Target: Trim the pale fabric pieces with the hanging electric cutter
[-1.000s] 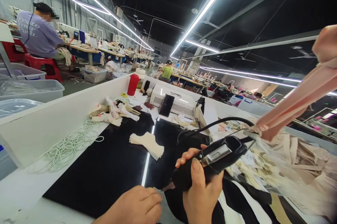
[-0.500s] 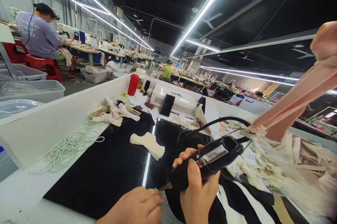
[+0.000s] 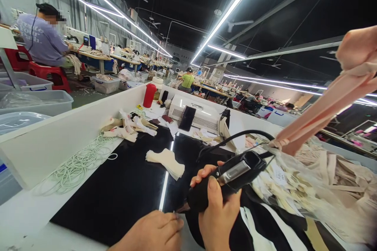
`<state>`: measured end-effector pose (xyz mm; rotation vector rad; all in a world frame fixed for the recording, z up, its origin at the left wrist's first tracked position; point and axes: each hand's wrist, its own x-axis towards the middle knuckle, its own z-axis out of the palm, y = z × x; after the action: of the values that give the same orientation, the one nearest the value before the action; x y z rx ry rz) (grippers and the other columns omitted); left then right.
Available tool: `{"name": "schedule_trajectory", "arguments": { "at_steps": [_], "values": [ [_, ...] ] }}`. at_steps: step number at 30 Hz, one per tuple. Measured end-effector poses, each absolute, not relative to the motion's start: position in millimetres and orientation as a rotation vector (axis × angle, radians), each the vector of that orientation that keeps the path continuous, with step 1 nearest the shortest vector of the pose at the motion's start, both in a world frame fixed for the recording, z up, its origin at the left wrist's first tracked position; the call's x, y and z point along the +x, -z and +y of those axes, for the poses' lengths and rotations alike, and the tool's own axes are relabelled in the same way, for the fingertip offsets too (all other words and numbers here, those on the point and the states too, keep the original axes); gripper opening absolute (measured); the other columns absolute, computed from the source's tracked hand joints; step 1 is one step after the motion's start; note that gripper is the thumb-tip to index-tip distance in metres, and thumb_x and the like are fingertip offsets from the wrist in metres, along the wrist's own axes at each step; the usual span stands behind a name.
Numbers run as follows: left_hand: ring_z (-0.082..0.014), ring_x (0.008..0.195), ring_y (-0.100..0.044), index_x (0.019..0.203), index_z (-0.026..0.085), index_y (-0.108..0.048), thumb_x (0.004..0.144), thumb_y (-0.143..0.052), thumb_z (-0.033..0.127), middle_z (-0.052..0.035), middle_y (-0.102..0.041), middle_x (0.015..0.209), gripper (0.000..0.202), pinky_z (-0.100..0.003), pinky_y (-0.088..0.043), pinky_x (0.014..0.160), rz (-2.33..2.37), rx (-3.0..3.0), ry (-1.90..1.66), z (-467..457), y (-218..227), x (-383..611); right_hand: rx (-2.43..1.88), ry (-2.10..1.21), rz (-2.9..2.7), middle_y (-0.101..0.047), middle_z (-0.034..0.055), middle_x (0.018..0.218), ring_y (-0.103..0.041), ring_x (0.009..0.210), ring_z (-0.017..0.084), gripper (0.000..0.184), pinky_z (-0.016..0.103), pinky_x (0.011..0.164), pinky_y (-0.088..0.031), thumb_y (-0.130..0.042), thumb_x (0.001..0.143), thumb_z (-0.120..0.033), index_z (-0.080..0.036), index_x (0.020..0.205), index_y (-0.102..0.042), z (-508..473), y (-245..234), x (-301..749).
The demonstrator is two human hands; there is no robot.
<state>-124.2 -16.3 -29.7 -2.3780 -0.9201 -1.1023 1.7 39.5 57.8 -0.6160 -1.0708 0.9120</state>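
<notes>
My right hand [image 3: 218, 215] is wrapped round a black corded hand tool [image 3: 232, 174]. The tool's tip points down-left at a black garment with white stripes [image 3: 262, 223] on the dark table top. My left hand [image 3: 153, 232] lies low at the bottom edge with its fingers curled together right at the tool's tip; what they pinch is hidden. The tool's black cord [image 3: 235, 138] loops back over the table. At the upper right another person's hand [image 3: 357, 46] holds up a bunch of pink straps [image 3: 321, 115].
A clear bag of small labels [image 3: 294, 192] and a heap of beige straps [image 3: 347, 172] lie at the right. Folded white pieces [image 3: 166, 161], white elastic loops [image 3: 79, 160], a white machine [image 3: 200, 115] and a red bottle [image 3: 149, 94] sit on the white-walled table [image 3: 59, 137]. Other workers sit farther off.
My right hand and the tool have drifted slightly left and down, and my left hand has shifted with them. The other person's hand with the pink straps has moved a little left.
</notes>
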Motion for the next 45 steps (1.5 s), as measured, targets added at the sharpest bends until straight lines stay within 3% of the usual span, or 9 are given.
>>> {"name": "schedule_trajectory", "arguments": {
  "at_steps": [8, 17, 21, 26, 45],
  "values": [
    [-0.0159, 0.089, -0.072, 0.099, 0.015, -0.066, 0.108, -0.034, 0.019, -0.0030, -0.076, 0.100, 0.033, -0.026, -0.055, 0.075, -0.924, -2.410, 1.061, -18.2, 20.7, -124.3, -0.656, -0.905, -1.054, -0.066, -0.0042, 0.083, -0.062, 0.064, 0.013, 0.033, 0.030, 0.060, -0.058, -0.076, 0.087, -0.036, -0.028, 0.113, -0.055, 39.1, -67.0, 12.4],
    [-0.0233, 0.103, -0.069, 0.110, 0.020, -0.066, 0.101, -0.058, 0.045, -0.0065, -0.074, 0.111, 0.028, -0.035, -0.057, 0.083, -1.050, -2.471, 0.916, -26.9, 29.1, -121.5, -0.678, -0.810, -1.078, -0.064, -0.0033, 0.076, -0.061, 0.061, 0.015, 0.029, 0.031, 0.053, -0.059, -0.075, 0.087, -0.029, -0.027, 0.111, -0.059, 22.2, -67.8, 70.1],
    [-0.0238, 0.107, -0.069, 0.114, 0.021, -0.066, 0.102, -0.055, 0.041, -0.0061, -0.073, 0.117, 0.026, -0.037, -0.055, 0.088, -1.092, -2.505, 0.877, -31.0, 24.5, -121.1, -0.721, -0.782, -1.058, -0.064, -0.0027, 0.077, -0.061, 0.062, 0.016, 0.030, 0.031, 0.053, -0.058, -0.074, 0.087, -0.030, -0.028, 0.113, -0.059, 16.6, -63.7, 82.0],
    [-0.0207, 0.105, -0.070, 0.113, 0.021, -0.068, 0.105, -0.047, 0.031, -0.0043, -0.075, 0.111, 0.024, -0.033, -0.055, 0.086, -1.054, -2.529, 0.870, -31.6, 13.5, -123.7, -0.736, -0.787, -1.014, -0.063, -0.0036, 0.078, -0.060, 0.063, 0.014, 0.029, 0.030, 0.055, -0.058, -0.074, 0.087, -0.030, -0.029, 0.112, -0.060, 11.2, -63.5, 80.8],
    [-0.0208, 0.103, -0.068, 0.113, 0.023, -0.067, 0.104, -0.051, 0.035, -0.0028, -0.074, 0.107, 0.022, -0.035, -0.054, 0.085, -1.076, -2.508, 0.878, -30.2, 18.1, -121.1, -0.746, -0.772, -1.034, -0.063, -0.0032, 0.079, -0.061, 0.063, 0.014, 0.031, 0.031, 0.055, -0.058, -0.075, 0.087, -0.032, -0.029, 0.114, -0.059, 11.9, -59.6, 80.0]
  ]
}}
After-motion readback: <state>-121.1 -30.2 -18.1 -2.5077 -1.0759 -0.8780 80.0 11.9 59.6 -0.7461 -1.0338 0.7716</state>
